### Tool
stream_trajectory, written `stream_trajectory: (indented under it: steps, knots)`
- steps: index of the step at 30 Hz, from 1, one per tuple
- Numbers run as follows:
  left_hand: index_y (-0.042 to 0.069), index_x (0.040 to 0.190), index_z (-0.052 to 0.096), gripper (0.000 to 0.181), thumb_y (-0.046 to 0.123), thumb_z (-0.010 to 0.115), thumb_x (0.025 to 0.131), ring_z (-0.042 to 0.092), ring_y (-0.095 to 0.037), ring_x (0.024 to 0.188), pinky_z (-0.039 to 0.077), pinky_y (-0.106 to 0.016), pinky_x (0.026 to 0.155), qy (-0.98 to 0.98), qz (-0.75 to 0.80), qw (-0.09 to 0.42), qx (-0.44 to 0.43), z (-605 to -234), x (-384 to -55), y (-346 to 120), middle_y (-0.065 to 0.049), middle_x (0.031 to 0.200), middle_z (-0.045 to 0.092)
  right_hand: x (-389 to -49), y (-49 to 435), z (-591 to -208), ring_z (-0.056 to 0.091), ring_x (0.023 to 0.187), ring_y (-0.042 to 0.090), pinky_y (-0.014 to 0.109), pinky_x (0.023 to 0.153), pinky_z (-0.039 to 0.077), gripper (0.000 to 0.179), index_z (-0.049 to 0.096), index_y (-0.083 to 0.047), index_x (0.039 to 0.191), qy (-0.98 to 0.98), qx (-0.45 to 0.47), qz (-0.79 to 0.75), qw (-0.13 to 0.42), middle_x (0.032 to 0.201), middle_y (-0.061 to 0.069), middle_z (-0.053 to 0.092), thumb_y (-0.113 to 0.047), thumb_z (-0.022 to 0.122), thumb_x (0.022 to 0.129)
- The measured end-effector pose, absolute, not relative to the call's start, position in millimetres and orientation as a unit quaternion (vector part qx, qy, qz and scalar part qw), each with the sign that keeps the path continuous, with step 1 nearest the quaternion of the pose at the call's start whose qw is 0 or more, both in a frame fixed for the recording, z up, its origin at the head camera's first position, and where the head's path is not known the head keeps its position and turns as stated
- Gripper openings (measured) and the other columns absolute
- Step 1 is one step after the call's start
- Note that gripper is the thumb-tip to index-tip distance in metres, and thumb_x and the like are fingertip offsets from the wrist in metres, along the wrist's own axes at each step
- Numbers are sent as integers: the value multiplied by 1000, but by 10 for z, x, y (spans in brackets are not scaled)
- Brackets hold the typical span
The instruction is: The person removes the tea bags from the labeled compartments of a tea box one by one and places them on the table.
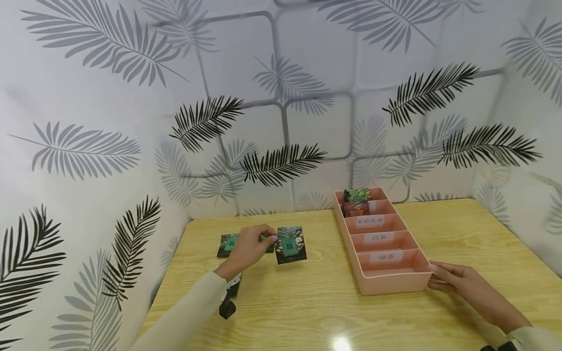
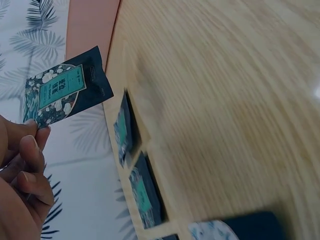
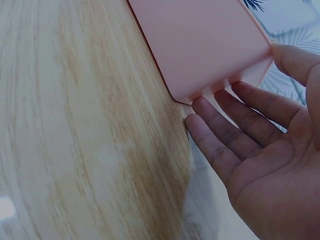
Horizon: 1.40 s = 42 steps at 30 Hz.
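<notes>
In the head view my left hand (image 1: 247, 248) pinches a dark tea sachet (image 1: 291, 246) with a green label by its edge. The left wrist view shows that sachet (image 2: 62, 87) lifted, thumb and index finger at one corner. Other dark green-labelled sachets (image 2: 145, 195) lie on the table below the hand. At the near right corner of a pink divided box (image 1: 392, 285), my right hand (image 1: 463, 287) touches the wall. Seen from the right wrist, its fingers (image 3: 225, 132) are extended, fingertips against the outer wall (image 3: 210, 45), thumb at the rim.
The box's labelled compartments run away from me. A green sachet (image 1: 357, 195) sits in the farthest one, a red sachet (image 1: 355, 209) in the one before it. Another dark and white sachet (image 1: 235, 285) lies partly behind the left wrist. A patterned wall borders the wooden table (image 1: 316, 302).
</notes>
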<state>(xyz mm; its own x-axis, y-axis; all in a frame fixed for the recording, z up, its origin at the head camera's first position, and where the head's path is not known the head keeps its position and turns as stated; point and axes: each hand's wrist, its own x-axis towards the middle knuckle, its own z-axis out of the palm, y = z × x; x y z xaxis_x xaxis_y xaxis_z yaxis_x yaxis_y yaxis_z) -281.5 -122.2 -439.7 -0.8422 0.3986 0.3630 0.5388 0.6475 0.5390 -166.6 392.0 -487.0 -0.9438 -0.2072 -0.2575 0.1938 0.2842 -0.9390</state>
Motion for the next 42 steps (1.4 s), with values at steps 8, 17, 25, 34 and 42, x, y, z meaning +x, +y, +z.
stream_trajectory:
  steps: [8,17,25,34,42]
  knots:
    - [20,97,70,9,24,63,93,52,-5,56,45,-27,54,-911,-325,98,-235,-4488,-2784,-1475,14,83,64,-1661,3920,-4869,61,111,16,35,94,46,71,24,10,145,788,-1,-595,161,139,21,45,-42,43,101]
    - [20,97,70,8,22,64,93,55,-6,65,45,-29,60,-913,-329,80,-228,-4555,-2731,-1692,10,86,66,-1665,3922,-4879,61,111,16,34,93,47,71,24,11,145,788,-3,-594,160,138,21,46,-42,43,101]
    - [17,92,71,7,17,64,93,53,-6,59,44,-28,55,-919,-313,56,-232,-4635,-2704,-1802,5,79,66,-1668,3913,-4886,61,111,16,34,93,47,71,26,10,145,791,1,-593,151,137,22,47,-42,44,101]
    - [15,91,72,6,17,66,91,55,-3,60,46,-27,57,-936,-274,41,-218,-4730,-2713,-1888,7,78,66,-1667,3910,-4894,62,110,16,32,92,47,71,26,10,145,789,5,-595,155,136,19,49,-42,44,101]
    - [16,92,73,6,18,69,89,57,-3,66,48,-28,61,-947,-244,34,-205,-4789,-2746,-1910,10,80,65,-1663,3917,-4895,61,111,17,34,93,47,71,26,10,145,789,7,-593,157,135,19,50,-42,44,101]
